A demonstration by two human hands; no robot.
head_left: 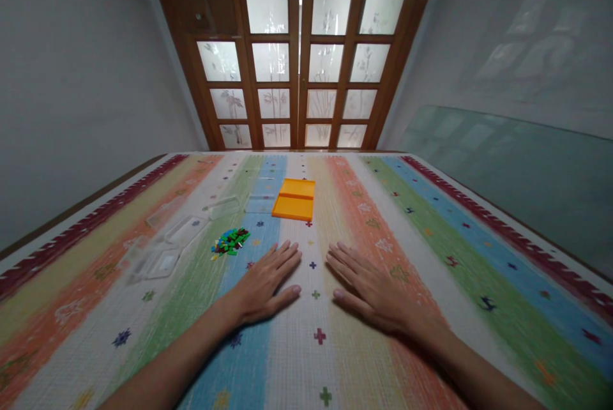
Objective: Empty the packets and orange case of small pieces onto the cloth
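Note:
My left hand [265, 282] lies flat, palm down, on a striped, many-coloured cloth [431, 257] with its fingers stretched out and nothing in it. My right hand [368, 285] rests the same way a little to the right, fingers extended, holding nothing. A small pile of green, red and blue bits [230, 241] sits just beyond and left of my left hand. An orange flat tray [294, 198] lies farther ahead, between the two hands.
Several clear plastic containers [165, 250] lie on the cloth at the left, hard to make out. A sheet of glass [517, 167] leans along the right wall. Wooden doors with frosted panes [301, 59] stand behind the far edge.

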